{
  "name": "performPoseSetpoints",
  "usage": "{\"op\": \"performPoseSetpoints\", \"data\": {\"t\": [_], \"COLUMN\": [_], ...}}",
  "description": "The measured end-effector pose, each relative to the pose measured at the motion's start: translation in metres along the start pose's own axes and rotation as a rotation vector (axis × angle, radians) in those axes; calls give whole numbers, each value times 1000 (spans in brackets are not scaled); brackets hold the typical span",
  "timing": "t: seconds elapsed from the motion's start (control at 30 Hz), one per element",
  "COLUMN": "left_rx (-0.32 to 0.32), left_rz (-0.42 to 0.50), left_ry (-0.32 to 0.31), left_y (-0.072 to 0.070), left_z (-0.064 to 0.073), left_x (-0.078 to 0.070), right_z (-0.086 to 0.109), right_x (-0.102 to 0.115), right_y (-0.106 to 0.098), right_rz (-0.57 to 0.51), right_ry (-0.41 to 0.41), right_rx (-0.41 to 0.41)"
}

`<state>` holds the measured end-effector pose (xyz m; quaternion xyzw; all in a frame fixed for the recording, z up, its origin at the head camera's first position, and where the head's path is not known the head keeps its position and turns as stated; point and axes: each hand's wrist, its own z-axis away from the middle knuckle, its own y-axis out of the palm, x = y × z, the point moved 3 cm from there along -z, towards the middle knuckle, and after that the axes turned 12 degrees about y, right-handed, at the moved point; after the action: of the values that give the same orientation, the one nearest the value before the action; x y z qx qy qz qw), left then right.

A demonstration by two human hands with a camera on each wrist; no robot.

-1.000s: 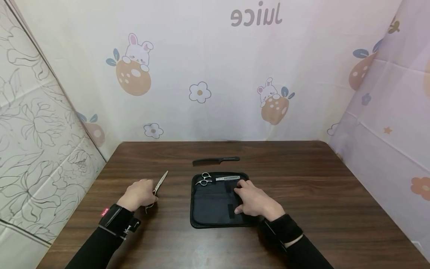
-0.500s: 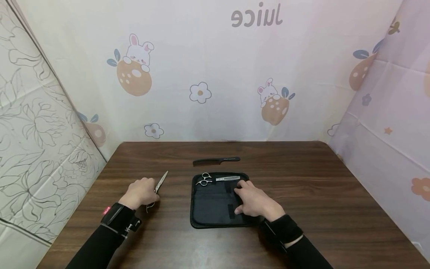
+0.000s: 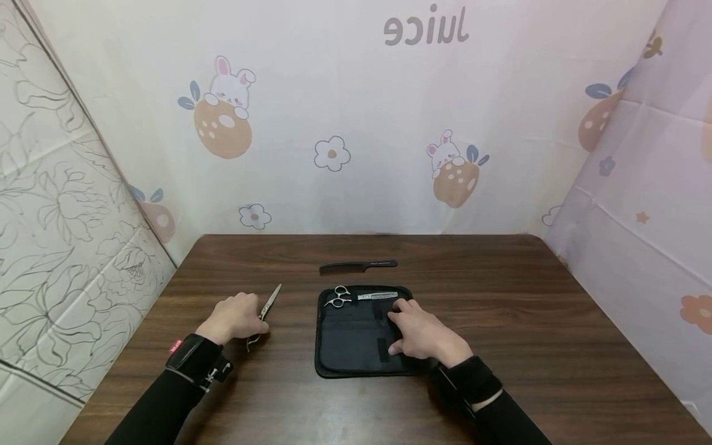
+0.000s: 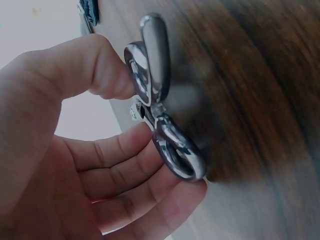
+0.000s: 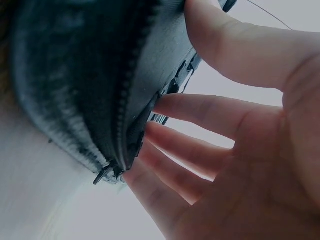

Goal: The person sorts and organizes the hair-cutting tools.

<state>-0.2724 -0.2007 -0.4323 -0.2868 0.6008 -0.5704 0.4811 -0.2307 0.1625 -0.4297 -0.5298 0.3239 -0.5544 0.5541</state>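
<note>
- Left hand [image 3: 232, 318] pinches the silver scissors [image 3: 271, 302] between thumb and fingers at the handles — blades pointing away from the person.
- Right hand [image 3: 425, 330] is spread, fingertips touching the black case [image 3: 350, 351].
- Thinning scissors [image 3: 377, 295] lie in the case, left of the right fingertips — 1 comb [image 3: 358, 266] lies beyond the case.

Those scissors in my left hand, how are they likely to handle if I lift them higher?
The scissors look like metal, so they should stay stiff. Their loops look smooth and shiny, so may feel slippery. With a loop on each side, they might swing open if held by only one.
</note>
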Motion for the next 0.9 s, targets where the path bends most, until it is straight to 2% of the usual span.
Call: {"op": "performPoseSetpoints", "data": {"t": [0.2, 0.47, 0.6, 0.9], "left_rx": [-6, -4, -30, -102], "left_rz": [20, 69, 75, 166], "left_ry": [32, 73, 80, 126], "left_y": [-3, -2, -3, -3], "left_z": [0, -2, -5, -12], "left_x": [-2, -13, -20, -35], "right_z": [-1, 0, 1, 3], "right_x": [-1, -1, 0, 0], "right_y": [-1, 0, -1, -3], "right_rz": [-4, 5, 5, -4], "right_ry": [4, 6, 2, -5], "right_rx": [1, 9, 8, 4]}}
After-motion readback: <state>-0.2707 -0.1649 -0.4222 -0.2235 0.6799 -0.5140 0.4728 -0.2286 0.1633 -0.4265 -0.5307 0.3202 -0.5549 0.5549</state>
